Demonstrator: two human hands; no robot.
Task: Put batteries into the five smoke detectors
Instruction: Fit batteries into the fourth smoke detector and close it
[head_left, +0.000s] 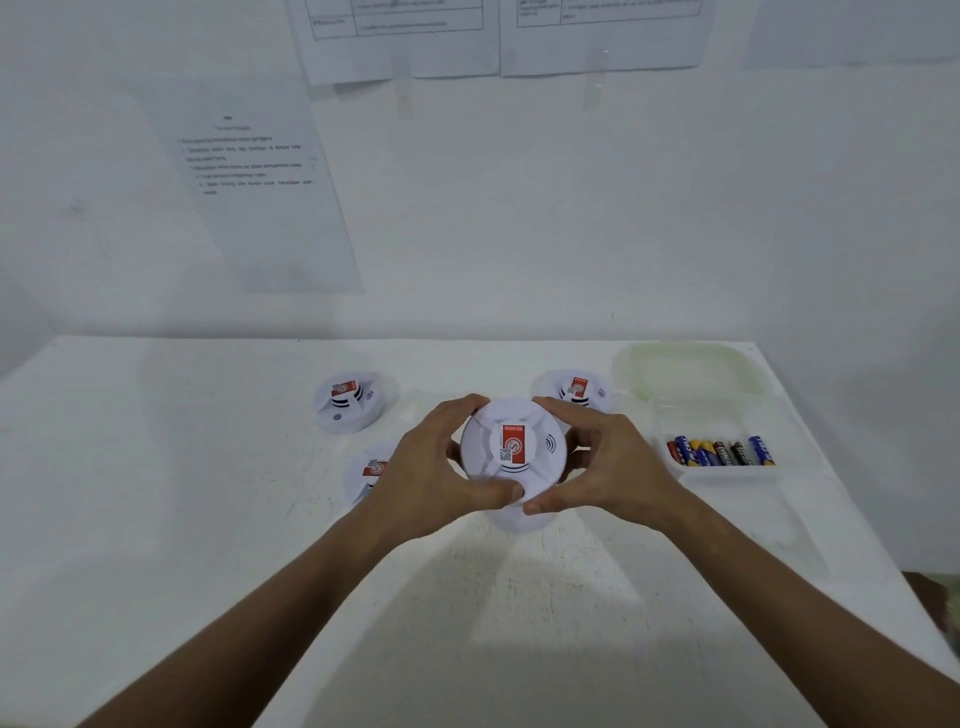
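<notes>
- tabletop (519, 623): one, white, carries everything; near half is bare, likely kept as working room in front of the person.
- papers on the wall (260, 197): three sheets seen, one lower left, two cut off at the top edge; text too blurred to read, probably instructions.
- clear lid (691, 371): one, lying far right behind the tray, presumably set aside so the batteries are reachable.
- clear tray (727, 415): one, right of the hands, holds the batteries at its near end.
- held smoke detector (511, 447): one, centre, face up with the red label on top, lifted or tilted just over the tabletop; something white shows under its near edge, cannot tell if that is a base plate or a fifth unit.
- other smoke detectors: three on the tabletop — far left (353, 400), far right (574, 389) partly behind the right hand, near left (371, 470) partly behind the left hand. Four detectors counted for sure out of five.
- left hand (431, 462): grip curled round the held detector's left rim, thumb on the near edge.
- right hand (608, 462): grip curled round the right rim, thumb near the left thumb; opposed hold looks set for twisting the cover off or on.
- batteries (719, 451): about six, side by side, small cylinders, exact count uncertain.
</notes>
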